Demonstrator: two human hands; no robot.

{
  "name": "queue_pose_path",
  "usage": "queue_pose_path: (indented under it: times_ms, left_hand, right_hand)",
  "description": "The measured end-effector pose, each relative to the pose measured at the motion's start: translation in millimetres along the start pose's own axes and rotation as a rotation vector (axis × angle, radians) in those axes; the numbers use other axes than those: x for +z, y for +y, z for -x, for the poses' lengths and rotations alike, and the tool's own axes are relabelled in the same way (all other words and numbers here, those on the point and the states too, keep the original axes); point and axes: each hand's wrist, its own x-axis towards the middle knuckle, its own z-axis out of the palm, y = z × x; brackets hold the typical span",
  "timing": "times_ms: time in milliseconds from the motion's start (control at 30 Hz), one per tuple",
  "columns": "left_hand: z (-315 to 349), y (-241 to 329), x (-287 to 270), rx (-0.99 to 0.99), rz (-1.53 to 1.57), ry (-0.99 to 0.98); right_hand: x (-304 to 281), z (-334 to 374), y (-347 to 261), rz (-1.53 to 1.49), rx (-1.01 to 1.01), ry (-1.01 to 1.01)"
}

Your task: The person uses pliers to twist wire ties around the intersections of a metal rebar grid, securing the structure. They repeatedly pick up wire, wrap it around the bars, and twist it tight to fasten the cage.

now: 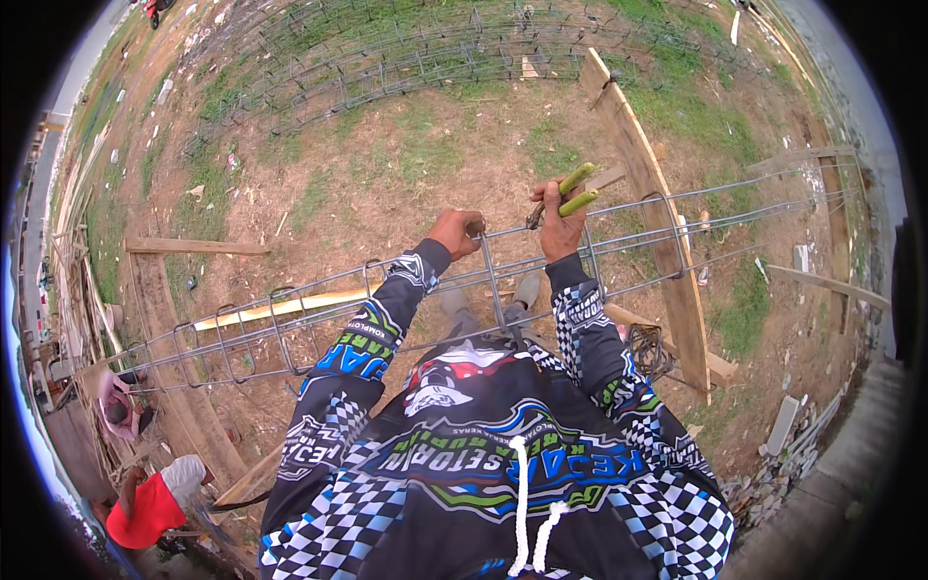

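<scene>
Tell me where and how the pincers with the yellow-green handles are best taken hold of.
Probably around both yellow-green handles of the pincers, coming from the upper right. Those ends stick out past the fingers of the right hand, slightly spread, so they offer the freest grip. The dark metal head points left, beside that hand, and looks harder to reach.

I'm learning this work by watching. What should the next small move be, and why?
Perhaps move the green-handled tool left to the steel stirrup by the left hand, because the right hand grips that tool with its head apart from the stirrup.
</scene>
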Motion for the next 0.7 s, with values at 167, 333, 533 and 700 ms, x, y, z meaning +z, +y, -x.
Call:
queue_pose_path:
  times_ms: [167,333,533,700]
  left_hand:
    - [-1,-4,1,-0.027,0.061,0.029]
    - [1,4,-3,-0.080,0.102,0.024]
    - [1,5,-6,-0.145,0.157,0.001]
    - [1,1,-6,-0.171,0.173,0.006]
  right_hand:
    - [17,-19,-9,-0.159,0.283,0.060]
    - [16,-46,10,-0.283,0.586,-0.046]
    - [17,-51,36,-0.445,0.702,-0.093]
    - [20,-49,39,-0.503,0.713,-0.111]
